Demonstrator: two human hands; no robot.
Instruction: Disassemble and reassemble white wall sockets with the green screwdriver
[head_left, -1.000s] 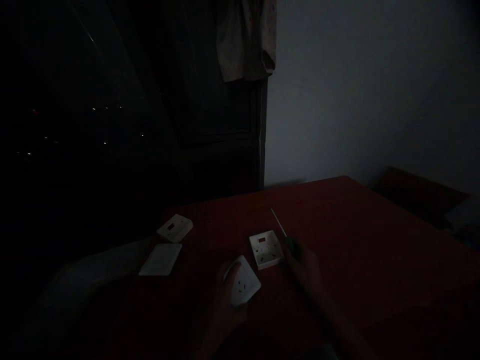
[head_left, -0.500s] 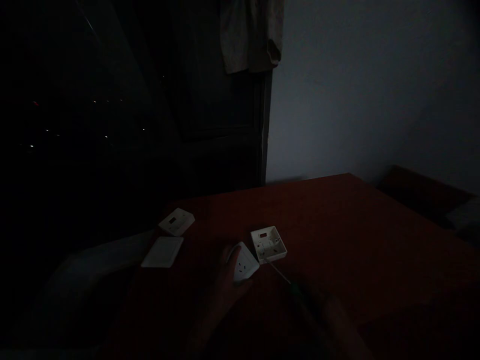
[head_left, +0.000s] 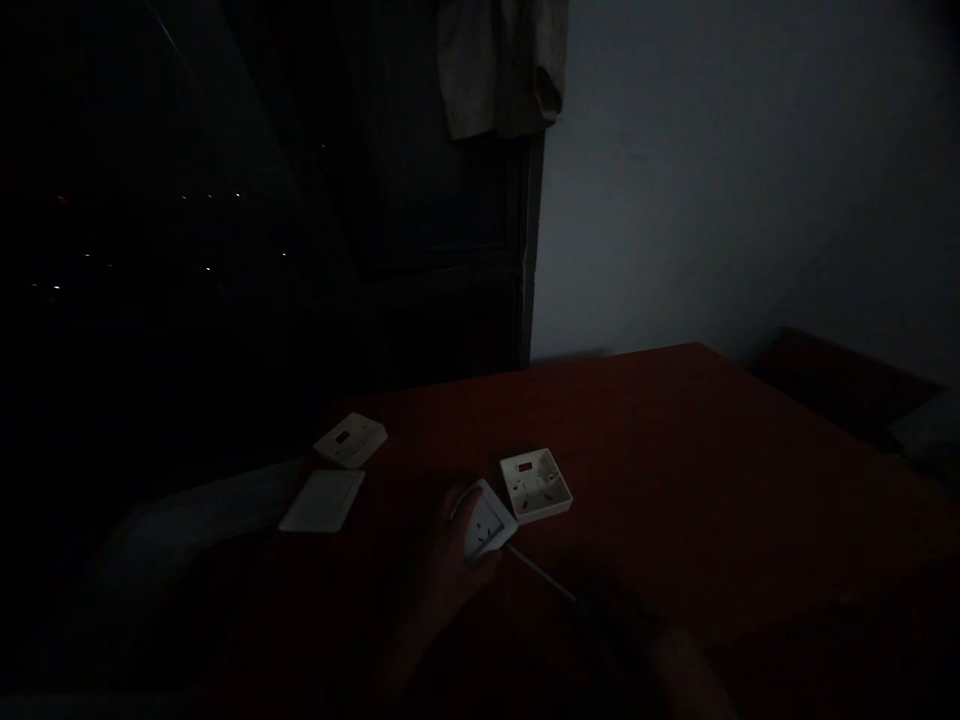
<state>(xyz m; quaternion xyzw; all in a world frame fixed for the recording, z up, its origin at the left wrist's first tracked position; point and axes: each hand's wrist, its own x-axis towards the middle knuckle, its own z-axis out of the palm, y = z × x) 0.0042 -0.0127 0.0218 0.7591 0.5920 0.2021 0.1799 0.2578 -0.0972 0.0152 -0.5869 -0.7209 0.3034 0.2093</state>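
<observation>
My left hand (head_left: 450,560) is closed around a white wall socket (head_left: 486,530), its slotted face turned up towards me. A screwdriver (head_left: 541,573) with a long thin metal shaft is held in my right hand (head_left: 637,625), which is very dark. The shaft's tip is at the lower right edge of the socket; whether it touches cannot be made out. Just right of the socket, an open white mounting box (head_left: 536,487) lies on the reddish table with its hollow side up.
On the table's left side lie a flat white plate (head_left: 322,501) and a second white box (head_left: 351,441) behind it. A dark window (head_left: 442,230) with hanging cloth (head_left: 499,70) stands beyond the table (head_left: 675,450), beside a pale wall (head_left: 712,180).
The screwdriver's tip has moved from the near edge of the mounting box left and down to the socket's edge. My left hand keeps hold of the socket.
</observation>
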